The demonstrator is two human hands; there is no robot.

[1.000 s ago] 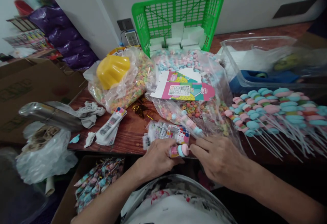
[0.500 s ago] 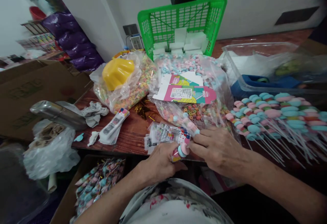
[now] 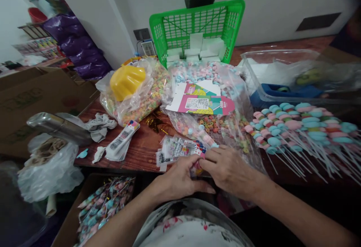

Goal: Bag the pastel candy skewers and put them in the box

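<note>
My left hand (image 3: 179, 179) and my right hand (image 3: 225, 171) meet at the table's front edge, fingers closed together on a small candy skewer in a printed wrapper (image 3: 196, 168), mostly hidden between them. Just beyond the fingers lies a pile of clear printed wrappers (image 3: 177, 148). To the right, a heap of pink and blue candy skewers (image 3: 296, 123) with white sticks fans over the table.
Bags of coloured cereal rings (image 3: 146, 96) and pastel candies (image 3: 203, 72) sit mid-table with a yellow scoop (image 3: 126, 81) and flat cartons (image 3: 201, 102). A green basket (image 3: 197, 27), a clear tub (image 3: 282, 74), a label stack (image 3: 121, 141) and a box of wrapped skewers (image 3: 101, 205) surround them.
My right hand moved left over the candy piece, which showed between my hands before and is now nearly covered. The view shifted slightly.
</note>
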